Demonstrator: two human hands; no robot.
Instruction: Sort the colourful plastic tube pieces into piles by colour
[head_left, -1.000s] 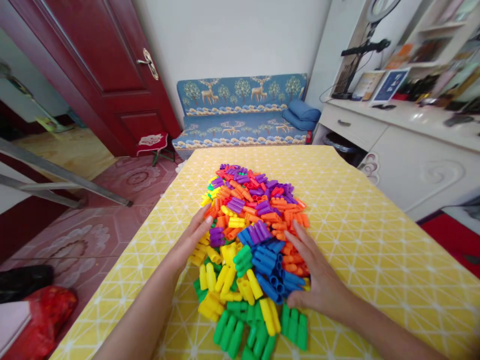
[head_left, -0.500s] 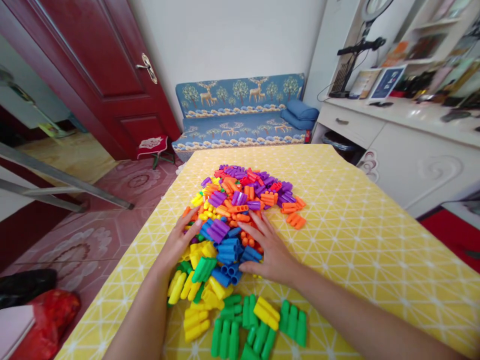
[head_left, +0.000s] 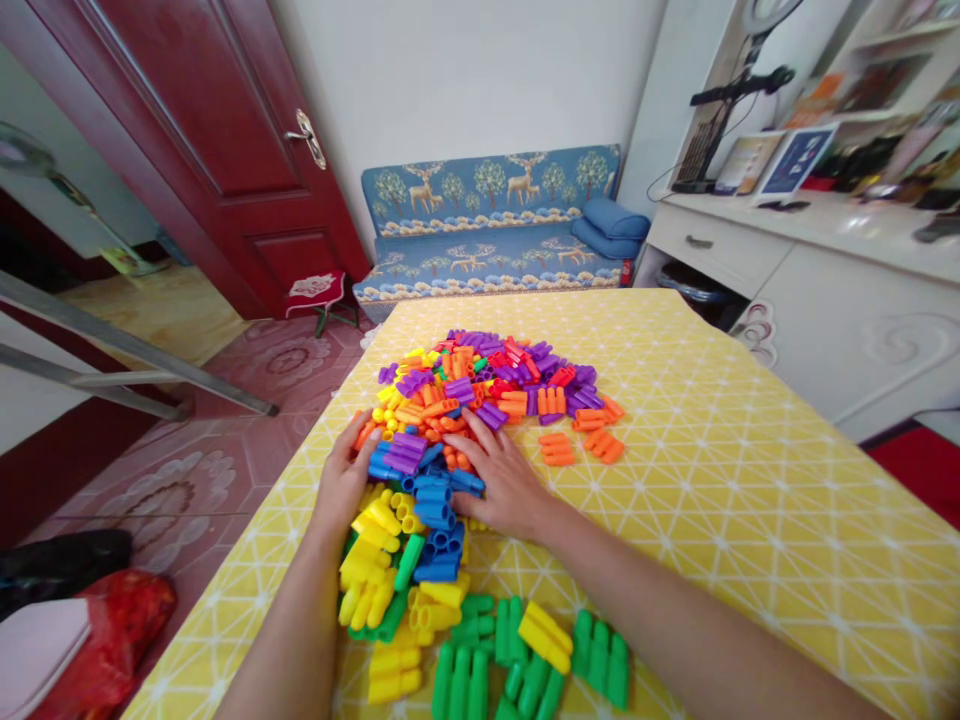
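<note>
A large pile of plastic building blocks in several colours covers the middle of the table. My left hand (head_left: pixel 345 476) rests against the pile's left side, fingers apart, touching orange blocks and close to a purple block (head_left: pixel 404 453). On the right side my right hand (head_left: pixel 501 477) lies with spread fingers over orange and blue blocks (head_left: pixel 435 500), its thumb beside the blue ones. Neither hand is closed around a block. Purple and red blocks (head_left: pixel 517 355) lie at the far end. Yellow blocks (head_left: pixel 367 560) and green blocks (head_left: pixel 461 680) lie nearer me. My fingertips are partly hidden among the blocks.
A yellow patterned cloth (head_left: pixel 712 480) covers the table. Loose orange blocks (head_left: pixel 556 449) lie right of the pile. Beyond the table stands a blue sofa (head_left: pixel 480 220), with a white cabinet (head_left: pixel 832 290) to the right and a red stool (head_left: pixel 319 292) on the left.
Both hands have shifted left, and blocks between them have moved left and tumbled about. An orange block now lies apart on the cloth at the right. The view has turned slightly.
</note>
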